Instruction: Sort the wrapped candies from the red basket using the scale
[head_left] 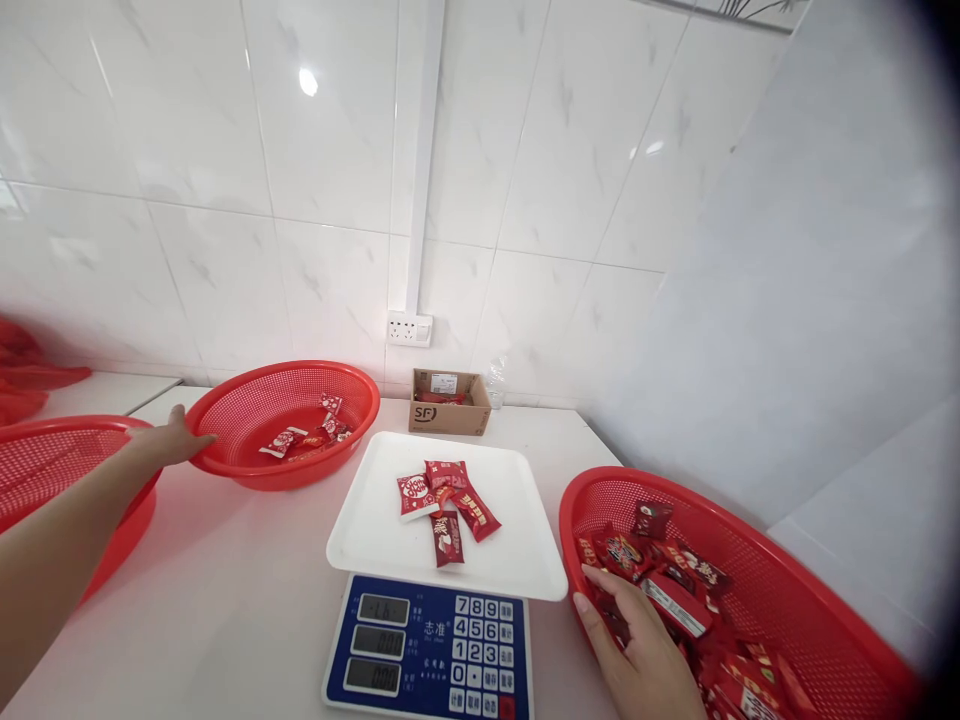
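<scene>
My left hand is at the left rim of a red basket that holds a few red and white packets; its fingers are apart, the thumb at the rim. At the near edge of the right red basket, my right hand reaches in beside many red packets, fingers spread, nothing seen in them. Several red packets lie on the white tray of a blue weighing scale between the hands.
Another red basket stands at the far left under my left arm. A small cardboard box and a clear plastic item sit by the tiled wall. Red material lies at the far left.
</scene>
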